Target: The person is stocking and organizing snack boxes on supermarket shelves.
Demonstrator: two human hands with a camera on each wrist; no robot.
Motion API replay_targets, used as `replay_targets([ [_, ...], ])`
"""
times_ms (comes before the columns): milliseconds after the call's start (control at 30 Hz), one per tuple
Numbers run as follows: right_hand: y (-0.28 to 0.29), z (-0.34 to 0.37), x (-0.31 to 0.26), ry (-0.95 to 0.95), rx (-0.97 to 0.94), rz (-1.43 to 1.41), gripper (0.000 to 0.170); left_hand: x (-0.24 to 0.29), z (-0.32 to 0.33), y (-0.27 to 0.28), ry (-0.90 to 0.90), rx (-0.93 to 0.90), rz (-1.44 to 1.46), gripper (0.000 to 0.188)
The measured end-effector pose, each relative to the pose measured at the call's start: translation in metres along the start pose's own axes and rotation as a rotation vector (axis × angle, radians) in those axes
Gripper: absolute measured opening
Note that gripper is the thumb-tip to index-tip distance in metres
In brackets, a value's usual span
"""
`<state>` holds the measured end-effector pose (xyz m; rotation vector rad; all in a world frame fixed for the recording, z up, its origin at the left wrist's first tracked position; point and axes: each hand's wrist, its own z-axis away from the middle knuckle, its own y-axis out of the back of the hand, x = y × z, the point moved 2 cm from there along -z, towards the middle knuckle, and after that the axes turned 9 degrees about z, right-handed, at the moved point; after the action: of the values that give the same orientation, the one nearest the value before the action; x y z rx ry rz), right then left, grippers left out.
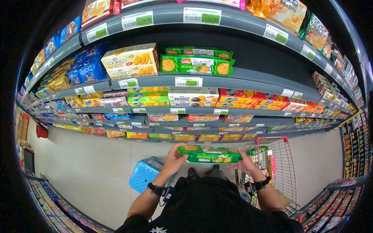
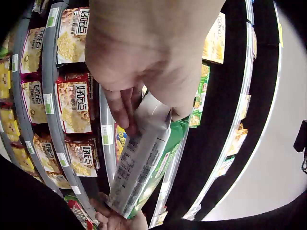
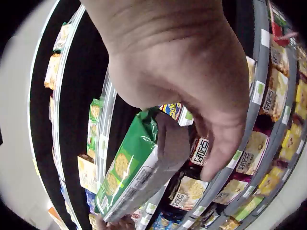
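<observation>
A long green pack of crackers is held crosswise in front of the body, its grey printed side facing the left wrist camera. My left hand grips its left end, thumb on the near side and fingers behind. At the other end, my right hand touches the pack with the thumb side. In the right wrist view, the fingers spread loosely away from the wrapper. Similar green packs stand on the shelf ahead, beside cream Cookico boxes.
A red-rimmed wire shopping cart with goods in it stands at my right. On the floor to my left is a blue plastic stool. Shelves of boxed and bagged biscuits curve across the front, with a red bin at far left.
</observation>
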<state>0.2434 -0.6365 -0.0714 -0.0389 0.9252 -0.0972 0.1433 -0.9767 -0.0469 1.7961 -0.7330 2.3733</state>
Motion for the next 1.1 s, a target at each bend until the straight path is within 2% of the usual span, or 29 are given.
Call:
replay_targets([
  [67,0.000,0.007,-0.002,-0.079,-0.210,-0.263,0.052,0.006,-0.003,-0.004,-0.080,-0.102,-0.057,0.052],
  [100,0.004,0.004,-0.005,-0.082,-0.203,-0.266,0.052,0.009,-0.008,-0.005,-0.075,-0.107,-0.056,0.052],
  [167,0.013,-0.001,-0.028,0.121,-0.005,-0.129,0.047,0.017,-0.023,-0.010,-0.123,-0.184,-0.061,0.062],
  [200,0.012,0.004,-0.032,0.188,0.117,-0.214,0.043,0.023,-0.027,-0.012,-0.096,-0.225,-0.039,0.063],
  [233,0.010,0.009,-0.040,0.176,0.140,-0.227,0.043,0.018,-0.032,-0.012,-0.074,-0.245,-0.036,0.063],
  [300,0.013,0.018,-0.055,0.338,0.196,-0.174,0.044,0.002,-0.046,-0.013,-0.004,-0.308,0.406,0.061],
  [367,0.023,0.022,-0.053,0.368,0.220,-0.152,0.044,-0.004,-0.056,-0.020,0.020,-0.332,0.407,0.061],
  [433,0.032,0.023,-0.048,0.398,0.231,-0.120,0.043,-0.003,-0.062,-0.029,-0.076,-0.267,0.153,0.063],
  [567,0.035,0.026,-0.047,0.485,0.357,-0.059,0.043,0.003,-0.073,-0.045,-0.068,-0.321,0.252,0.064],
  [767,0.037,0.034,-0.051,0.454,0.372,-0.126,0.036,-0.008,-0.088,-0.045,-0.074,-0.403,0.209,0.055],
  [833,0.042,0.035,-0.053,0.464,0.386,-0.135,0.035,-0.009,-0.090,-0.048,-0.008,-0.395,0.311,0.035],
  [867,0.043,0.033,-0.054,0.479,0.401,-0.148,0.035,-0.011,-0.093,-0.046,-0.001,-0.404,0.301,0.035],
  [933,0.045,0.031,-0.065,0.507,0.429,-0.168,0.035,-0.015,-0.096,-0.045,-0.002,-0.520,0.241,0.023],
  [967,0.049,0.028,-0.073,0.533,0.451,-0.175,0.035,-0.010,-0.094,-0.050,0.005,-0.528,0.231,0.023],
  [1000,0.064,0.019,-0.073,0.538,0.386,-0.144,0.037,-0.004,-0.092,-0.058,0.051,-0.586,0.201,0.025],
  [1033,0.059,0.021,-0.090,0.511,0.440,-0.144,0.039,0.000,-0.090,-0.065,0.098,-0.643,0.171,0.028],
  [1100,0.073,0.012,-0.104,0.530,0.493,0.064,0.037,-0.003,-0.089,-0.074,0.123,-0.743,0.095,0.030],
])
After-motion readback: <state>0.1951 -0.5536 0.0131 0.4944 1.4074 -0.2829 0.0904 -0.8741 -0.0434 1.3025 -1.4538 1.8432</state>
